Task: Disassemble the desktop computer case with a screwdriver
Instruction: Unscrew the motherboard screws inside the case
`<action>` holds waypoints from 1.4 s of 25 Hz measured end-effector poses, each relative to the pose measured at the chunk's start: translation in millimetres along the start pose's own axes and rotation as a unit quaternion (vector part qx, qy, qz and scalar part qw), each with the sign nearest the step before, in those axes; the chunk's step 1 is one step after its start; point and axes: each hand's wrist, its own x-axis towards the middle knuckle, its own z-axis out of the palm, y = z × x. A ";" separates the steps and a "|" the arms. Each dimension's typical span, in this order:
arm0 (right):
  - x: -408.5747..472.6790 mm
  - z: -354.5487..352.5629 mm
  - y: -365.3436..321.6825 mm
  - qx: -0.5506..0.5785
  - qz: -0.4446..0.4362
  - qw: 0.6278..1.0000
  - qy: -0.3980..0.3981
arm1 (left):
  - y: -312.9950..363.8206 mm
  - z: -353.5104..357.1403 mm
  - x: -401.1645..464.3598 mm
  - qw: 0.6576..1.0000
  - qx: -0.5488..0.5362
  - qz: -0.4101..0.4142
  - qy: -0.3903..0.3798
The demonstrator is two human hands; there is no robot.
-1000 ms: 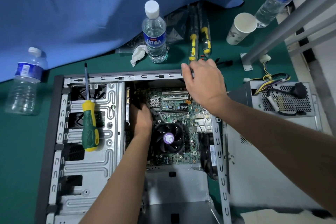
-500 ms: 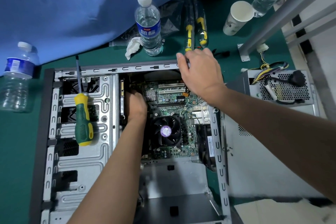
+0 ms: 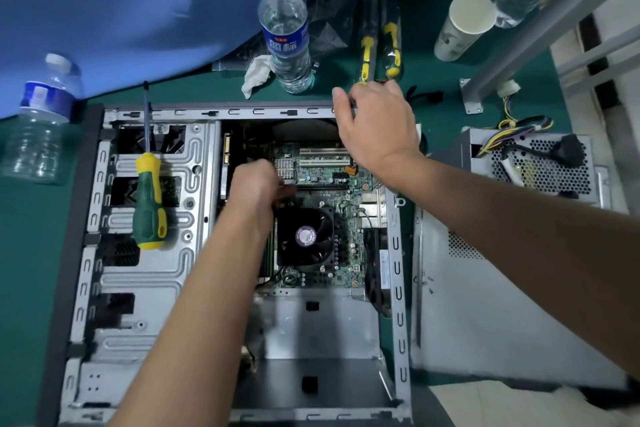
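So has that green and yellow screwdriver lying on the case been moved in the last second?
No. The screwdriver lies on the same ribbed panel of the case, tip toward the top rim.

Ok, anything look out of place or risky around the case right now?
Two things. The green screwdriver lies loose on the drive cage of the case, with neither hand on it, and could slide off. An uncapped paper cup and a water bottle stand beside the open motherboard. No spill or damage shows.

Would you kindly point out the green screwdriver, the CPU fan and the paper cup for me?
Green screwdriver (image 3: 150, 204): head view, on the middle of its handle.
CPU fan (image 3: 305, 237): head view, on its hub sticker.
Paper cup (image 3: 453, 36): head view, on its side wall.
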 end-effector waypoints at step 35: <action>0.8 -0.5 -1.9 -0.019 -0.005 1.000 -0.006 | -52.8 3.7 43.3 0.995 0.027 0.091 0.044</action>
